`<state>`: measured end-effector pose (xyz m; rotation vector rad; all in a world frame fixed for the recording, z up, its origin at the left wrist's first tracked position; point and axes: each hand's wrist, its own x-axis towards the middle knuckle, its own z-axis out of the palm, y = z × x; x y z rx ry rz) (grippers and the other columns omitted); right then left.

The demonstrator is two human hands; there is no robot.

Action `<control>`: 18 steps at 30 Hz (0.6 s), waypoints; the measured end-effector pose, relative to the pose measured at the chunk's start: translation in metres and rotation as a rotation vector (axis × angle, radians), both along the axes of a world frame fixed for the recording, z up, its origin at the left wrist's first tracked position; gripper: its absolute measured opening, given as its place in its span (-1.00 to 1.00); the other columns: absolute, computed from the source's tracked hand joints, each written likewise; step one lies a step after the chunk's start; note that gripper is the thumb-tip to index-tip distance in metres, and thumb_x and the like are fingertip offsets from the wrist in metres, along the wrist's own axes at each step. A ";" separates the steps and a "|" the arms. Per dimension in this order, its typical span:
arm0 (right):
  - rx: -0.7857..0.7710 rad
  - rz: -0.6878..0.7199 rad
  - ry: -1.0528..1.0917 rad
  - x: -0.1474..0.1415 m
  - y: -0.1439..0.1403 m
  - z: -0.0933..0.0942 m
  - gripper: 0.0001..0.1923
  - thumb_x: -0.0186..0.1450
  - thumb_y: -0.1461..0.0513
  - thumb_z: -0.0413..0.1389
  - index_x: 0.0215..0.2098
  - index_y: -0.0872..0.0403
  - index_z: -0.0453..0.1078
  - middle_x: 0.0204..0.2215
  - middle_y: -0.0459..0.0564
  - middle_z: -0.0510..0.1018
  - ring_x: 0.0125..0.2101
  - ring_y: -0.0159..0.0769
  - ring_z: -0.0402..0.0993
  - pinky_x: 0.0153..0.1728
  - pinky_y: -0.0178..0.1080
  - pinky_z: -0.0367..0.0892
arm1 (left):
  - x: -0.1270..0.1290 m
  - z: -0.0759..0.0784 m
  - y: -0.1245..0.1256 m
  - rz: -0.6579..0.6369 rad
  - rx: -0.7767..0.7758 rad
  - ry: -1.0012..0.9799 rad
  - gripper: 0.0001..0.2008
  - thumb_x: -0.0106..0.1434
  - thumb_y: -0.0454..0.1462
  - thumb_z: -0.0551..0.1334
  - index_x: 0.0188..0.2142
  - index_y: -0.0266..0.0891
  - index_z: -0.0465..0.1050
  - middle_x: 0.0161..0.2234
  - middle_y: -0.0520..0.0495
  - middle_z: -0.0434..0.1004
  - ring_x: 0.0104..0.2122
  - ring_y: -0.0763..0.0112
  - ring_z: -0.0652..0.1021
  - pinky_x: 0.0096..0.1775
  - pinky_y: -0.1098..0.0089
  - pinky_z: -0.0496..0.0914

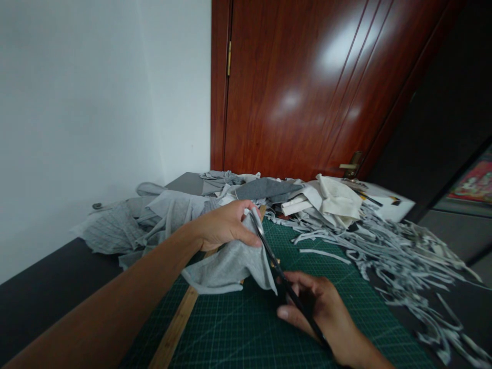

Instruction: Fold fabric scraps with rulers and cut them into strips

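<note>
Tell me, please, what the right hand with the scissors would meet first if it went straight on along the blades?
Probably the left hand, pinching the grey cloth at the scissors' tips; depth is unclear.

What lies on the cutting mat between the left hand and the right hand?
In the head view, grey cloth and scissors span from left hand to right hand.

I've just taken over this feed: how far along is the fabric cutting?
Done: a large heap of cut grey strips lies on the right of the green cutting mat. In hand: the left hand holds up a grey fabric piece while the right hand works the scissors along its edge. Left: a pile of uncut grey garments waits behind, by the wall.
</note>
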<state>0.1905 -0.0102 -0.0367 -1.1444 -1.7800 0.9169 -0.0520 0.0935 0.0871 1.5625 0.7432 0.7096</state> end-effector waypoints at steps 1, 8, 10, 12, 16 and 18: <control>-0.010 -0.002 -0.005 0.000 0.000 0.001 -0.53 0.23 -0.02 0.41 -0.01 0.07 0.58 -0.55 -0.24 0.27 -0.54 -0.37 0.11 -0.51 -0.28 0.03 | 0.000 0.000 0.000 0.001 0.001 0.001 -0.42 -0.14 -0.44 0.55 -0.15 -0.20 0.37 -0.31 0.10 0.51 -0.34 0.39 0.53 -0.27 0.37 0.39; -0.060 0.056 0.119 -0.004 -0.001 0.009 -0.60 0.20 0.03 0.44 -0.10 0.07 0.58 -0.54 -0.24 0.29 -0.52 -0.38 0.13 -0.50 -0.30 0.06 | 0.001 0.000 -0.001 0.006 -0.003 0.007 -0.39 -0.18 -0.45 0.55 -0.14 -0.21 0.37 -0.28 0.08 0.50 -0.30 0.38 0.51 -0.25 0.37 0.38; -0.038 0.044 0.136 -0.004 -0.001 0.008 -0.54 0.18 0.02 0.45 -0.05 0.05 0.58 -0.52 -0.21 0.35 -0.51 -0.34 0.21 -0.49 -0.29 0.13 | 0.002 -0.002 0.000 0.004 -0.008 0.011 -0.37 -0.20 -0.45 0.55 -0.13 -0.20 0.37 -0.26 0.07 0.51 -0.29 0.36 0.52 -0.24 0.35 0.39; -0.014 0.026 0.127 -0.004 -0.001 0.006 -0.53 0.18 0.01 0.44 -0.03 0.04 0.58 -0.52 -0.19 0.38 -0.50 -0.32 0.25 -0.48 -0.28 0.17 | 0.002 -0.004 0.001 -0.002 -0.018 0.014 -0.36 -0.20 -0.45 0.55 -0.13 -0.20 0.36 -0.24 0.05 0.53 -0.28 0.34 0.53 -0.23 0.33 0.41; 0.002 0.005 0.074 -0.003 -0.001 0.005 -0.61 0.21 0.02 0.43 -0.08 0.03 0.60 -0.54 -0.20 0.38 -0.53 -0.34 0.23 -0.50 -0.28 0.15 | 0.001 -0.007 0.001 -0.010 -0.032 0.008 -0.36 -0.19 -0.44 0.55 -0.12 -0.19 0.36 -0.24 0.03 0.55 -0.28 0.31 0.56 -0.21 0.31 0.42; -0.002 -0.003 0.066 -0.003 -0.001 0.006 -0.63 0.21 0.03 0.43 -0.10 0.03 0.61 -0.55 -0.21 0.37 -0.53 -0.35 0.21 -0.50 -0.29 0.12 | 0.001 -0.007 0.002 -0.014 -0.038 0.001 -0.35 -0.18 -0.44 0.55 -0.11 -0.19 0.35 -0.25 0.02 0.56 -0.27 0.30 0.56 -0.20 0.30 0.42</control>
